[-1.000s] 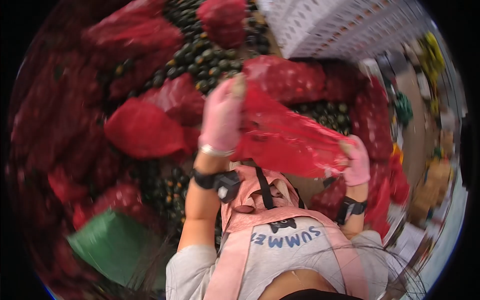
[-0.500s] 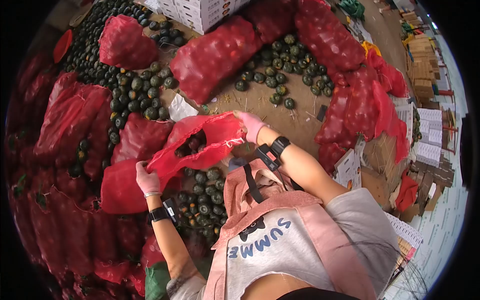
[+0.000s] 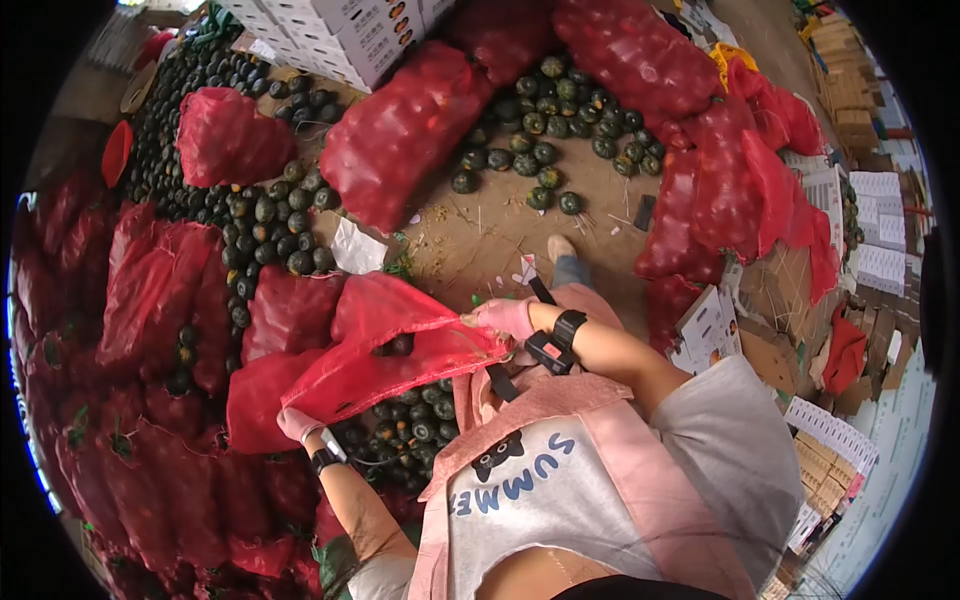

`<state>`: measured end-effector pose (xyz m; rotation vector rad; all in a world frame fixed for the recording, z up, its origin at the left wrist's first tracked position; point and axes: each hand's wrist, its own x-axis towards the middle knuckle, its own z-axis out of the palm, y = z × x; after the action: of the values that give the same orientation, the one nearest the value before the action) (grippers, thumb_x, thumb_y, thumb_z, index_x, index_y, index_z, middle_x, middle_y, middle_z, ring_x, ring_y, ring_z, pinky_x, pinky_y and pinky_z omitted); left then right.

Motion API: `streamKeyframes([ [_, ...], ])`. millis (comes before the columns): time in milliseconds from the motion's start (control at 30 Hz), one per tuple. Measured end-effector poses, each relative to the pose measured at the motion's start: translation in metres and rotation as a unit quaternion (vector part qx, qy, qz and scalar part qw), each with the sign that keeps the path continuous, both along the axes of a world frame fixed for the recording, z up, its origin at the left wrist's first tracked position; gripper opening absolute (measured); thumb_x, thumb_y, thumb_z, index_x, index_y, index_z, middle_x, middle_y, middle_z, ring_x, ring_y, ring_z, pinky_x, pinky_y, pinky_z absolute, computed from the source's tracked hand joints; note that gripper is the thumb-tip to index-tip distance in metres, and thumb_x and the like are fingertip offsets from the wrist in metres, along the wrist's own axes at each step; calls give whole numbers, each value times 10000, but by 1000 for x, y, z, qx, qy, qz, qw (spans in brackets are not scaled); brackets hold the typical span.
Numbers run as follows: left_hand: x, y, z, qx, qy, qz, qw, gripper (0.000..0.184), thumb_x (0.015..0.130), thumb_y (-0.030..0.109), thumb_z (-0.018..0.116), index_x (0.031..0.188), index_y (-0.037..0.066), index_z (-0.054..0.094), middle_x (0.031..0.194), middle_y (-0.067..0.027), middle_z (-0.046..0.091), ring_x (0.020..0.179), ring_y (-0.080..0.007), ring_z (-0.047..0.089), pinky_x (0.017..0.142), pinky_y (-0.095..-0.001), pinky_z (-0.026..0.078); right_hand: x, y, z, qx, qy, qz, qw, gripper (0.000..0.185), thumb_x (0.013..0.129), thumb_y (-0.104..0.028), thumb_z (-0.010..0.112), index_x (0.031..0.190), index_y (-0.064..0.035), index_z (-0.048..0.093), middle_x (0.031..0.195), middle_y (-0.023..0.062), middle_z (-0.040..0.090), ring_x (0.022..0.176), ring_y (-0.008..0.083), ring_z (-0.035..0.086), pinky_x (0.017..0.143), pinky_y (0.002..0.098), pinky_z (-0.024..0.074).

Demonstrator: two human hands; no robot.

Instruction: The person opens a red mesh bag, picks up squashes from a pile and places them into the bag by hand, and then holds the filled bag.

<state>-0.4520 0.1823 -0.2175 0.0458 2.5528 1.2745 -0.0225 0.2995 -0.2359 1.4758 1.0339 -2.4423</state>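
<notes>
Floor (image 3: 480, 240) beyond, red bag (image 3: 345, 368) crosswise

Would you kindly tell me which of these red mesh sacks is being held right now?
The open-mouthed red mesh sack spread between the pink-gloved left grip and the pink-gloved right grip; the other red mesh sacks lie outside either grip.

1. This looks like a big packing shed.
2. Lots of round green fruits (image 3: 270, 213) lie loose on the floor (image 3: 460, 270).
3. Fat red net bags (image 3: 405, 135) sit all around, stuffed full.
4. White boxes (image 3: 345, 35) with printing on them are stacked up high.
5. Brown cardboard (image 3: 855, 130) is piled up on the right side.
6. The floor is brown and messy, with little bits and a white scrap (image 3: 357, 247).
</notes>
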Motion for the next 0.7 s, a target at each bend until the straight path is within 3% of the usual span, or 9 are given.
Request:
streamKeyframes([
  [67,26,15,-9,-16,47,-106,993,187,760,94,542,901,-29,559,830,-98,572,731,-197,489,708,-316,438,26,23,5,-40,-8,-4,999,401,874,-439,553,1090,-104,597,1056,35,625,898,157,531,814,343,411],
  [133,84,27,-2,-90,121,-211,966,177,756,67,562,908,-21,539,851,-75,549,759,-170,488,719,-295,423,54,49,3,-107,79,-112,985,295,902,-371,537,896,-83,601,678,-8,581,571,153,542,537,280,436],
  [233,166,55,5,-43,-5,-213,976,166,768,91,568,902,-3,540,821,-29,533,757,-142,487,730,-276,425,93,118,-56,-244,169,-271,916,271,917,-356,507,930,-86,528,659,24,550,577,186,537,557,312,458],
  [300,202,86,11,-8,-68,-222,973,164,800,117,539,911,-3,544,826,-19,540,761,-138,500,748,-262,425,110,171,-58,-184,107,-344,914,276,957,-292,411,1190,-149,452,1001,87,577,871,177,561,759,339,480],
  [333,211,106,20,5,-96,-234,968,168,817,131,524,915,-3,546,828,-14,543,763,-136,507,756,-255,425,138,178,-125,-220,378,-371,819,320,958,-272,373,1257,-169,422,1132,67,554,1004,182,547,861,342,441],
  [400,256,166,43,-23,-132,-201,970,263,878,204,487,1022,-6,556,896,-19,559,847,-137,523,803,-256,416,173,220,-66,-64,173,-358,915,339,956,-201,350,1292,-175,392,1232,86,528,1079,233,537,942,386,414],
  [533,321,212,4,-26,-55,-283,957,415,927,273,445,1235,-3,479,1109,-68,540,1016,-164,504,904,-296,401,308,188,-121,-116,178,-376,902,381,946,-203,422,1314,-129,359,1186,157,532,1045,283,564,917,422,454],
  [667,343,234,-34,21,-110,-283,953,502,957,346,382,1319,-1,388,1322,-108,429,1220,-210,399,1029,-339,311,399,173,-151,-135,-100,-373,912,370,875,-297,561,1198,-170,433,1022,85,568,863,244,608,748,429,511],
  [700,359,244,-49,27,-29,-293,955,508,952,392,344,1297,29,432,1003,-67,545,883,-141,532,763,-262,442,412,178,-176,-105,-203,-294,928,382,863,-286,573,1199,-182,422,1009,66,565,843,234,607,726,402,494],
])
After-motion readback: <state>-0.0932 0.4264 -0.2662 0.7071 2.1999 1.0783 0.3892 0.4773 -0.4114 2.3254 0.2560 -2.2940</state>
